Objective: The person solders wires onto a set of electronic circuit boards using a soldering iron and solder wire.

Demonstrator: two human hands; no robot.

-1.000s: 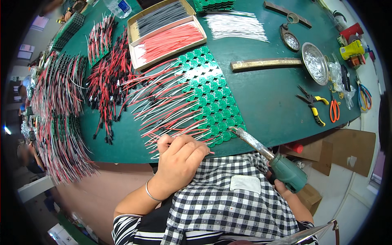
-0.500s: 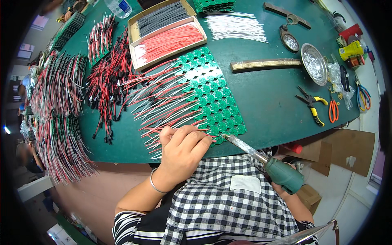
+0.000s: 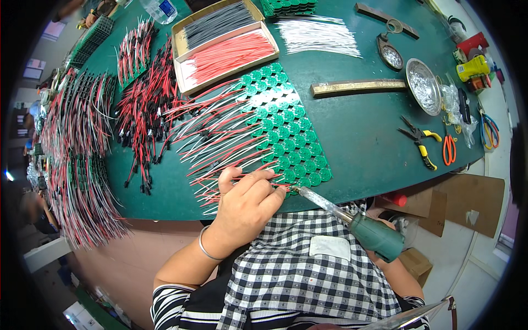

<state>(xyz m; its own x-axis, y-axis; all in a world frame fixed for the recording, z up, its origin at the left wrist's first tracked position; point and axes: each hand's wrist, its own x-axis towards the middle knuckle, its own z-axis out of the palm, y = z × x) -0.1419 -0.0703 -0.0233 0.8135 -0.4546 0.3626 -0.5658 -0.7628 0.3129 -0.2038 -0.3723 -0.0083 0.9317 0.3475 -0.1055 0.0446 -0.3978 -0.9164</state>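
A green panel of small round circuit boards (image 3: 297, 140) lies before me, with red, white and black wires (image 3: 220, 140) fanning out from its left side. At the panel's near end my left hand (image 3: 245, 206) is closed, thumb and fingertips pinching a red wire (image 3: 279, 185) against the boards. My right hand (image 3: 378, 259), mostly hidden behind the tool, grips the green handle of a soldering iron (image 3: 379, 236). The iron's tip touches or hovers just over the near board, right beside my left fingertips; which one I cannot tell.
Cardboard trays of red wires (image 3: 234, 55) and black wires (image 3: 220, 25) stand beyond the panel, with white wires (image 3: 319, 36) to their right. Bundles of wired boards (image 3: 82, 121) fill the left. A metal dish (image 3: 423, 85), cutters (image 3: 421, 140) and orange-handled scissors (image 3: 449, 149) lie right.
The soldering iron's tip has shifted slightly left and down, toward my left fingertips. The left hand has moved only a little, its fingers now pressed closer to the board.
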